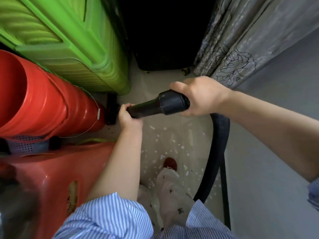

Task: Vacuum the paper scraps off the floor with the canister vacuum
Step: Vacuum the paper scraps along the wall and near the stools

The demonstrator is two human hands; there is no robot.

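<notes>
Both my hands grip the vacuum wand (148,107): left hand (126,114) low on the tube, right hand (198,97) at the hose cuff. Long axis runs right-to-left, floor head (111,109) pointing at the red bucket (43,100). Paper scraps (165,145) lie on the floor (189,130) near my feet.

The person is wearing a blue-and-white pinstriped cotton shirt (107,216), its thin stripes running along loose fabric that is bunching toward six o'clock. The rolled-up striped sleeves (313,194) are leaving both forearms bare. Pale cream trousers with small dark printed motifs (170,195) are covering the legs, and a rounded dark red slipper (170,163) is showing at the twelve o'clock end of one leg.
</notes>
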